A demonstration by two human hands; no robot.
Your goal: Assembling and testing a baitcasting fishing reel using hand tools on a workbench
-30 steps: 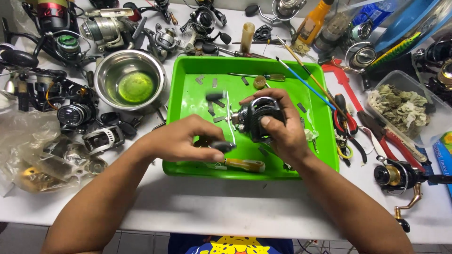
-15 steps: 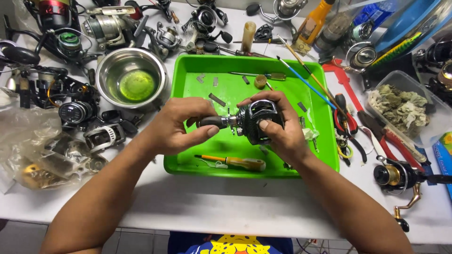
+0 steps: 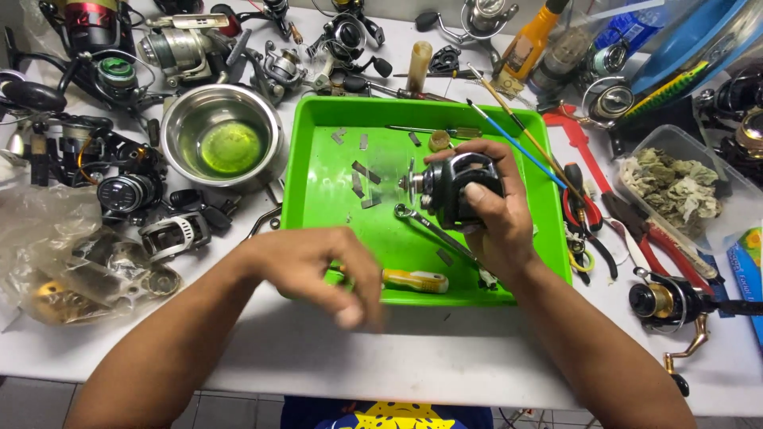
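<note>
The right hand (image 3: pixel 489 210) was closed around a black, rounded baitcasting fishing reel body (image 3: pixel 457 187), thumb across its side and fingers wrapped behind, holding it just above the shallow bright green plastic tray (image 3: pixel 318 179) with its metal shaft end pointing left. The left hand (image 3: pixel 322 270) hung over the tray's near-left corner, motion-blurred, fingers loosely curled downward; whether it pinched some small part could not be told, and nothing clear showed in it

Beneath the reel lay a slim silver spanner (image 3: pixel 429 226) on the tray floor, and nearer the front rim a screwdriver with a yellow handle (image 3: pixel 413 280). Small grey metal plates (image 3: pixel 362 179) were scattered across the tray's middle. Left of the tray stood a round stainless steel bowl (image 3: pixel 222 135) holding a pool of green liquid, and beyond it many dismantled spinning reels (image 3: pixel 119 191) crowded the white bench (image 3: pixel 413 361). Red-handled pliers (image 3: pixel 636 230) lay to the right of the tray

To handle the reel well, it seemed wise to keep it over the tray so that any loose piece would drop inside, and to hold the open side level while the free hand fetched a tool
</note>
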